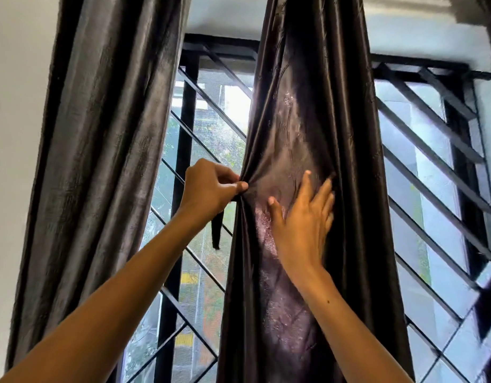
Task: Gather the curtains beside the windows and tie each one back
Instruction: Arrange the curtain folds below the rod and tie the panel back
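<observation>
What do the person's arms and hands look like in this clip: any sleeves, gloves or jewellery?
Both forearms are bare right to the bottom edge of the picture; no sleeve shows. The left hand and the right hand are ungloved, and I see no rings, watch or bracelets on either. The right forearm carries one small dark mole. The nails look short and unpainted.

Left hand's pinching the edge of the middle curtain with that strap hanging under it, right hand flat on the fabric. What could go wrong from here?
1. The left hand grips the middle curtain only by a fingertip pinch at its edge; the glossy fabric could slip free.
2. The right hand lies open on the cloth, holding nothing, so the folds may spread again.
3. The dangling strap hangs close to the window grille and might snag.
</observation>
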